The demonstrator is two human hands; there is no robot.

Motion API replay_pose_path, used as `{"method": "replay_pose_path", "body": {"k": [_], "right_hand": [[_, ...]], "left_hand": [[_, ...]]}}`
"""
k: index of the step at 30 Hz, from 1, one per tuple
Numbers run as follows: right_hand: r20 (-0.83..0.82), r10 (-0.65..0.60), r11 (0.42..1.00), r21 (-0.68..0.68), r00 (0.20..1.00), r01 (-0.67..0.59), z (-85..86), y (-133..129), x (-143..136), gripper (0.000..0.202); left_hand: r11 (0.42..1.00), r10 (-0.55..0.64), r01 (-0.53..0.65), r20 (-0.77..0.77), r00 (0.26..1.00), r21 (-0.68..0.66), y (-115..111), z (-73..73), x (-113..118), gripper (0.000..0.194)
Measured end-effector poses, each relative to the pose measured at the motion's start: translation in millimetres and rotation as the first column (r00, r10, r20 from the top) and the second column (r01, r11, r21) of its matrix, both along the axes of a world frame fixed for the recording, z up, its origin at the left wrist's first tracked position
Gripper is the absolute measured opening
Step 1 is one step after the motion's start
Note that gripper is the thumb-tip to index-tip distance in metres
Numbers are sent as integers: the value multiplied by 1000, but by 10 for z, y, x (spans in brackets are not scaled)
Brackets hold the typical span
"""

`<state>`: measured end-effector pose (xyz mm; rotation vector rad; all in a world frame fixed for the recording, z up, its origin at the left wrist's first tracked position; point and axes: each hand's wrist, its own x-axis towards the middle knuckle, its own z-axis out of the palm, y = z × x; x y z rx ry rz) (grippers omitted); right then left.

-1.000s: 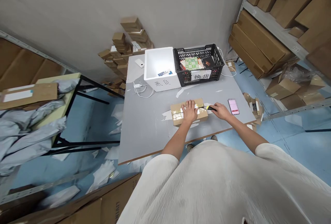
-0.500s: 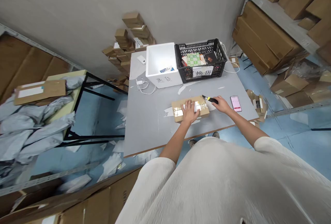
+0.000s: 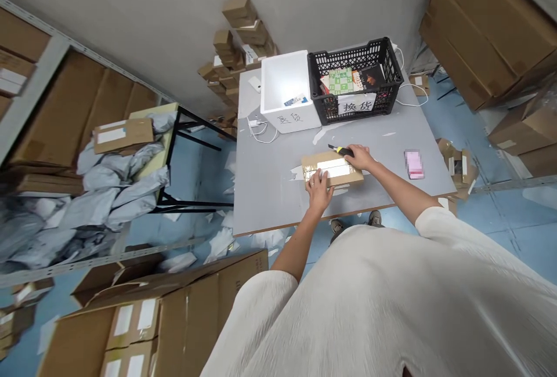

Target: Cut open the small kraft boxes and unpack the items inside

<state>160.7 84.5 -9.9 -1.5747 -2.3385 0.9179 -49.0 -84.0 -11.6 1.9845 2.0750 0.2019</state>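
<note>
A small taped cardboard box (image 3: 354,178) with a white label on top lies near the front of the grey table (image 3: 265,203). My left hand (image 3: 319,192) grips its near left side, fingertips bent over the top and label. My right hand (image 3: 360,157) is closed round a black and yellow utility knife (image 3: 343,151). The knife points left over the box's far edge; whether the tip touches the cardboard I cannot tell. To the right of my right hand lies a phone (image 3: 414,164) with a pink screen.
Behind the box stand a white foam bin (image 3: 289,117) and a black plastic crate (image 3: 322,107) with books. A white cable (image 3: 263,136) lies on the left. Grey mailing bags (image 3: 96,206) fill a side table. Stacked cartons (image 3: 239,11) rise by the wall; an open large carton (image 3: 191,313) is lower left.
My left hand has slid toward the box's near left edge, uncovering more of the label. My right hand has moved left with the knife, now over the box. The view has shifted.
</note>
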Motion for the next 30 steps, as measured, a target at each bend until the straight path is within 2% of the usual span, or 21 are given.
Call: {"method": "replay_pose_path", "body": {"k": [3, 6, 10, 13, 16, 20, 23, 25, 30], "right_hand": [[45, -38, 999, 14, 998, 38, 33, -94, 111, 45], [59, -95, 995, 29, 994, 93, 57, -199, 272, 48], [53, -143, 990, 17, 988, 142, 63, -376, 455, 50], [34, -144, 990, -3, 989, 144, 64, -532, 535, 48], [-36, -158, 984, -92, 987, 154, 66, -655, 591, 46], [-192, -185, 959, -251, 964, 134, 50, -672, 675, 39], [-258, -285, 947, -226, 923, 229, 26, -591, 730, 34], [-273, -339, 935, -206, 900, 289, 13, -533, 752, 33], [-281, -377, 924, -186, 883, 335, -9, -470, 769, 35]], "left_hand": [[994, 110, -110, 14, 994, 2, 59, -56, -43, 65], [981, 192, -190, 156, 969, -31, 167, -145, -77, 63], [971, 235, -228, 414, 880, -67, 341, -258, -40, 55], [967, 244, -247, 471, 848, -56, 462, -288, 32, 56], [968, 245, -239, 463, 852, -74, 572, -256, 80, 60], [981, 192, -187, 332, 923, -45, 697, -132, 169, 63], [986, 165, -165, 218, 962, -16, 755, -14, 365, 74], [991, 129, -121, 194, 973, -49, 773, 51, 544, 87], [993, 84, -72, 130, 988, -97, 770, 129, 887, 107]]}}
